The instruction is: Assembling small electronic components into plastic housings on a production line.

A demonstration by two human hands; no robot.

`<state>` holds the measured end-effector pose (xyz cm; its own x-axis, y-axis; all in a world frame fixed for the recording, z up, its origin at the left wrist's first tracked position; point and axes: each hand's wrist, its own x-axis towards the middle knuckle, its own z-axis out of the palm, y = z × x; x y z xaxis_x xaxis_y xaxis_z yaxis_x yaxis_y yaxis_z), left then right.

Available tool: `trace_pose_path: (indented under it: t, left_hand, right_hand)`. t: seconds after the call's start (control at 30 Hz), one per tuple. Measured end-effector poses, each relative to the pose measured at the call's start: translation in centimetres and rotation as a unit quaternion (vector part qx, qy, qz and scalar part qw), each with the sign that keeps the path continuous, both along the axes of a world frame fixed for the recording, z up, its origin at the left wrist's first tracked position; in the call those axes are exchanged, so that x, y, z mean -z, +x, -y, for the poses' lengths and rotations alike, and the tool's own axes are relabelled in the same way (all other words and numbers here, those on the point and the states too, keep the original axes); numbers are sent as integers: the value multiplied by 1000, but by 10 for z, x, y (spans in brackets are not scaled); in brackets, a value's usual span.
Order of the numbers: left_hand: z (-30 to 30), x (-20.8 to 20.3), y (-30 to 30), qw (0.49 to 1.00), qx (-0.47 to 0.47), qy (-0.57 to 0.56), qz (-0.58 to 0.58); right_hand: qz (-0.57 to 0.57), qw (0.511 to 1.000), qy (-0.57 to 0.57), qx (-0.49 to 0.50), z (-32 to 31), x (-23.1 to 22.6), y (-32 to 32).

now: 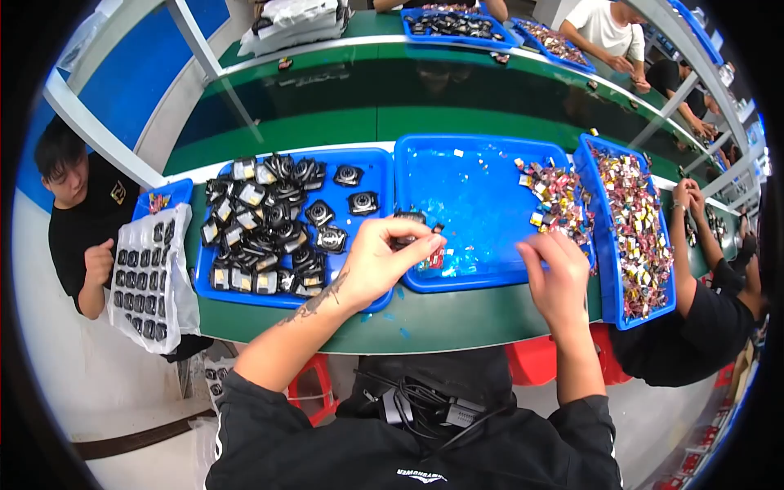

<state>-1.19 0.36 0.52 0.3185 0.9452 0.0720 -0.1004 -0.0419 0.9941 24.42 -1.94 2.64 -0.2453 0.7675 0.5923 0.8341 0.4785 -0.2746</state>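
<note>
While a blue plastic tray (376,167) holds squarish black plastic modules (273,211), the left hand (378,257) pinches a similar black module (409,217), probably light, stiff and best gripped by its rim, over a second blue tray (469,184); the right hand (561,273) curls loosely, apparently empty.

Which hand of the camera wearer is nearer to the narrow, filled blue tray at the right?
Right. The right hand is just left of the narrow tray; the left hand is farther away, by the left side of the middle tray.
</note>
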Motion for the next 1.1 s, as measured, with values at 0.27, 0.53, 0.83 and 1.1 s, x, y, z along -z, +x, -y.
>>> trace_pose_path:
  t: [0.27,0.53,0.83,1.1]
  left_hand:
    - [-5,0,-1,1000,9,-16,8]
    - [-4,11,-2,1000,0,-25,-3]
    - [1,3,0,998,-25,49,16]
    - [-5,7,-1,985,-66,-12,159]
  right_hand:
    - [-76,982,-170,-12,-47,13,-10]
    - [-282,919,-246,-120,-27,-8,-63]
    - [-457,848,-236,-126,-24,-2,-66]
    - [-310,875,-338,-158,-19,-22,-61]
